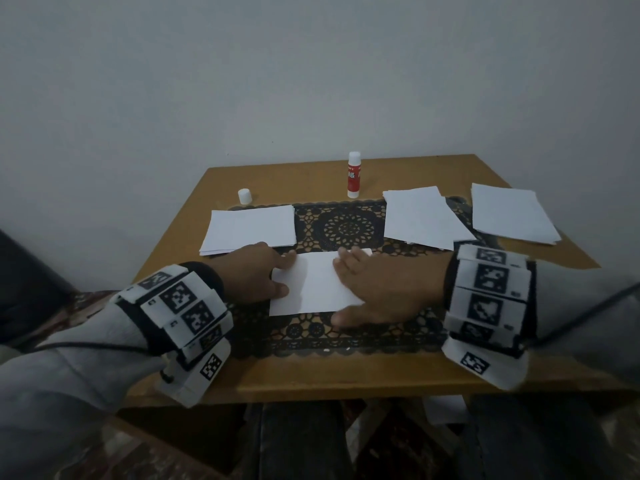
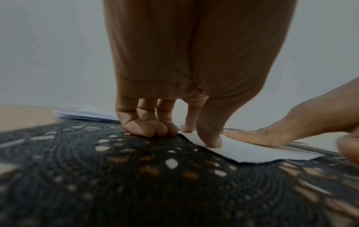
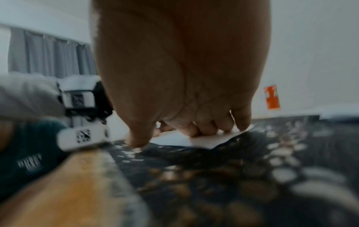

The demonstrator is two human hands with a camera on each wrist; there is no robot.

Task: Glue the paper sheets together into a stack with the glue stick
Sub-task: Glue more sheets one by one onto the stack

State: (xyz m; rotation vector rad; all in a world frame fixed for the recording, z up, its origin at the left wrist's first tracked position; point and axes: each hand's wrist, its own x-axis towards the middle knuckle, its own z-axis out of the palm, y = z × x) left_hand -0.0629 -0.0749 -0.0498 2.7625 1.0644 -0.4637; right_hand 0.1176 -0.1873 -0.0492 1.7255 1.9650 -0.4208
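Note:
A white paper sheet (image 1: pixel 317 287) (image 2: pixel 252 152) (image 3: pixel 204 141) lies flat on the black lace mat (image 1: pixel 346 226) in the middle of the table. My left hand (image 1: pixel 285 275) (image 2: pixel 194 135) presses thumb and index finger on its left edge, while the other fingers are curled with their tips on the mat. My right hand (image 1: pixel 346 289) (image 3: pixel 186 130) lies palm down on the sheet's right half, thumb on the mat. The red glue stick (image 1: pixel 354 174) (image 3: pixel 272 96) stands upright at the back of the table, and its white cap (image 1: pixel 244 196) stands apart to the left.
Three piles of white paper lie on the wooden table (image 1: pixel 311 375): one at the left (image 1: pixel 249 230), one at the right (image 1: pixel 422 218), one at the far right (image 1: pixel 512 213). A plain wall rises behind the table. My knees are under the near edge.

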